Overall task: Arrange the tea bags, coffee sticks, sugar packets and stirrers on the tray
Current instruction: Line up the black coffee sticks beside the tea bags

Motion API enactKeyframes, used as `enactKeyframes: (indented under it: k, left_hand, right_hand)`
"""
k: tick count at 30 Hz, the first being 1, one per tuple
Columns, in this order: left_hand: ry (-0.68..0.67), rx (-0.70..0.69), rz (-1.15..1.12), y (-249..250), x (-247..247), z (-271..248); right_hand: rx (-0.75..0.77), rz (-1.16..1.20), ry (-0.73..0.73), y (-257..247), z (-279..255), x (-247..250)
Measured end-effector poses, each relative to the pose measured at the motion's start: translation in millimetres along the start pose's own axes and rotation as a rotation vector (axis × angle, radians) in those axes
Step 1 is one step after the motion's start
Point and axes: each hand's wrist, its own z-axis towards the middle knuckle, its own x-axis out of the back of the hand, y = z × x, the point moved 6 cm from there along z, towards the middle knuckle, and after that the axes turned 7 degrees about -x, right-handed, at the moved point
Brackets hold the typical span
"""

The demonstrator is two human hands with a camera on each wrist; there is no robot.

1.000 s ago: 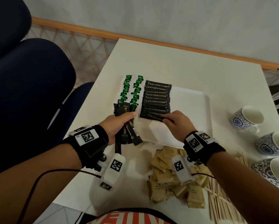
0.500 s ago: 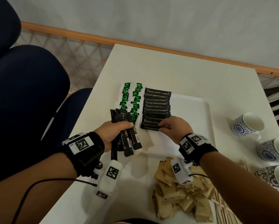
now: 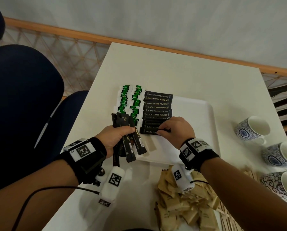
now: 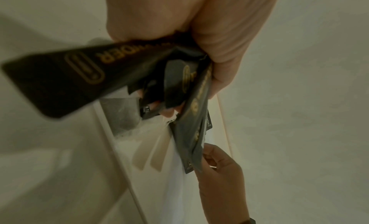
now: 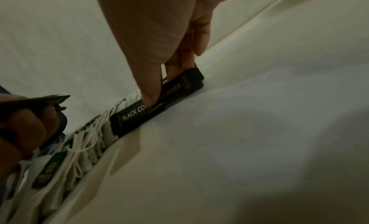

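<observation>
1. A second ago, the right hand sat a bit farther up the flat white plastic tray. Now it is at the near end of the row of black coffee sticks, and that row has one more stick at its near end.
2. The right hand's thumb and fingertips pinch the nearest black coffee stick, which lies flat on the tray.
3. That stick's long side runs left to right, like the other sticks in the row, so its ends point at the tray's left and right edges.
4. The left hand has stayed at the tray's near left corner. Its fingers are curled tight around a bunch of long black coffee sticks.
5. The bunch fans out, with the long sides pointing away from the person and back.
6. Two rows of white tea bags with green tags lie just left of the coffee row.
7. Brown paper sugar packets sit in a heap on the white table, near the person.
</observation>
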Motion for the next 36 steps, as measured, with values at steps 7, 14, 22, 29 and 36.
enactKeyframes:
  k: [7,14,22,29,36]
  left_hand:
    - [0.000,-0.024,-0.008,1,-6,4]
    - [0.002,-0.035,-0.007,0,-8,4]
    - [0.012,-0.047,-0.044,-2,-16,7]
    - [-0.017,-0.087,-0.040,0,-31,4]
    - [-0.032,-0.153,-0.082,3,-33,4]
  right_hand:
    - [-0.004,0.015,-0.009,2,1,-3]
    - [-0.008,0.023,-0.033,5,0,-7]
    - [0.074,0.183,-0.012,-16,-10,8]
    - [0.167,0.097,-0.121,-46,-31,5]
    - [-0.102,0.634,-0.354,-20,-29,1]
